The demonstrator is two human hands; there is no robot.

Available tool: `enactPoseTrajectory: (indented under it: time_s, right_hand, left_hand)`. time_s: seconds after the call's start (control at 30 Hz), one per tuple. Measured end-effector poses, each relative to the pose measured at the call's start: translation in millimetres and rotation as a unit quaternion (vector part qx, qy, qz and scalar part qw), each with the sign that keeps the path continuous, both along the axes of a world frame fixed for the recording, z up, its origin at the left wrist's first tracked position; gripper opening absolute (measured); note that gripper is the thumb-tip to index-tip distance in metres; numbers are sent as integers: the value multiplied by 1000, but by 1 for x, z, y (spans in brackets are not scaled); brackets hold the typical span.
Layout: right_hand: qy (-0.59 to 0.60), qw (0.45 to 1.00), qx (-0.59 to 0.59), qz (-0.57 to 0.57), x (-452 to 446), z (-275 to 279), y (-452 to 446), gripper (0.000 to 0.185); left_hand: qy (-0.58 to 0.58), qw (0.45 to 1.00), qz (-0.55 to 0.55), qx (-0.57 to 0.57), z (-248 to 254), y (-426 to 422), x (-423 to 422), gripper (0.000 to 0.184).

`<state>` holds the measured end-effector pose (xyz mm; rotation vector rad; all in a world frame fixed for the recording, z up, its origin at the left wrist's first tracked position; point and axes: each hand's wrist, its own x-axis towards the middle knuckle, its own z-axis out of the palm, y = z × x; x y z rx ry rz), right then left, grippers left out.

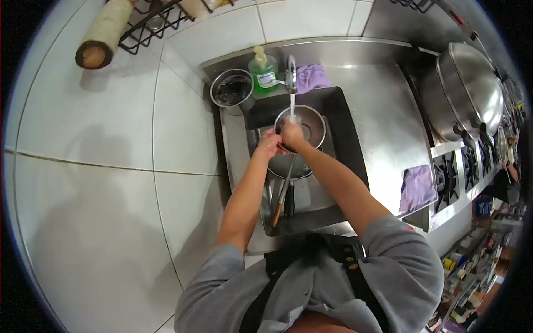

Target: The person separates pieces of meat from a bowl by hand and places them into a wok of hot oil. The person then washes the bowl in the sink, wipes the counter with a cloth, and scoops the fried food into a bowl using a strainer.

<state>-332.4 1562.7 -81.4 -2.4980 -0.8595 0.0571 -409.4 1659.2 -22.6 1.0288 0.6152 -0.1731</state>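
Note:
A round metal bowl [317,127] is tilted under the running faucet [291,77] in the sink. My left hand [270,143] grips its near left rim, fingers closed around the edge. Inside the bowl is my right hand [292,133], its fingers curled by the falling water; what they hold, if anything, is hidden. Beneath the bowl sits a round pan or strainer [300,168] with a black handle [289,201]. A long utensil with a wooden handle [277,213] leans across it.
Behind the sink stand a metal pot [232,75], a green soap bottle [262,72] and a purple cloth [312,79]. Another purple cloth [418,187] lies on the steel counter [383,111]. At right, a large steamer pot [463,91] stands by the stove burners [447,176].

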Motion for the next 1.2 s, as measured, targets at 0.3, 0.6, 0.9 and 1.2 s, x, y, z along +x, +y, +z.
enactPoseTrajectory:
  time_s: [0.3,0.6,0.9,1.2]
  right_hand:
    - [87,963,-135,214,-1,9,-18,32]
    - [34,969,-174,172,57,60,-2,21]
    - [162,946,-151,236,27,52,-9,36]
    - [566,752,236,-240,-14,57,-88,33]
  left_hand:
    - [72,997,21,15,-12,7,-15,45]
    - [113,921,286,-239,-51,25,14,30]
    - [58,982,179,-25,34,-28,-4,30]
    - [26,990,3,136,9,15,-29,51]
